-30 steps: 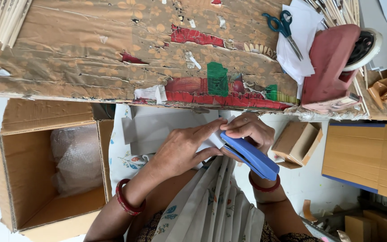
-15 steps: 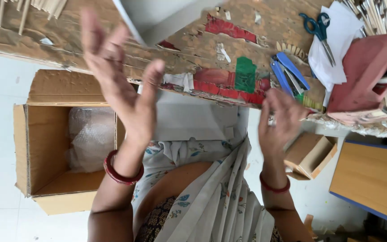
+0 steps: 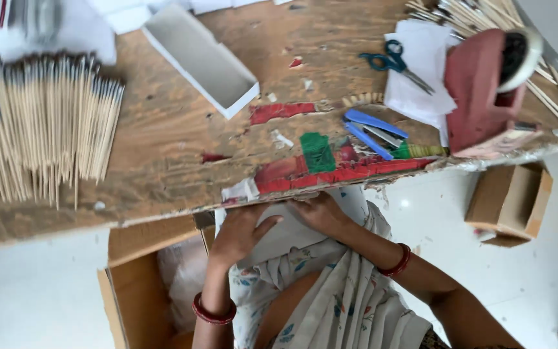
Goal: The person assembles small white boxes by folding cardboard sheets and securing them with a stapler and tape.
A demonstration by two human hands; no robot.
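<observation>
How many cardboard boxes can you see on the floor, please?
2: one open cardboard box beside the left hand, and a smaller cardboard box on its side under the table's right end. More may be hidden beneath the table.

Desk: worn brown wood patched with red and green tape; white open box; tan sticks with dark grey tips; teal-handled scissors on white paper; blue stapler; dull red tape dispenser. Below: brown cardboard box, white floral-print cloth, red bangles, pale sheet.
</observation>
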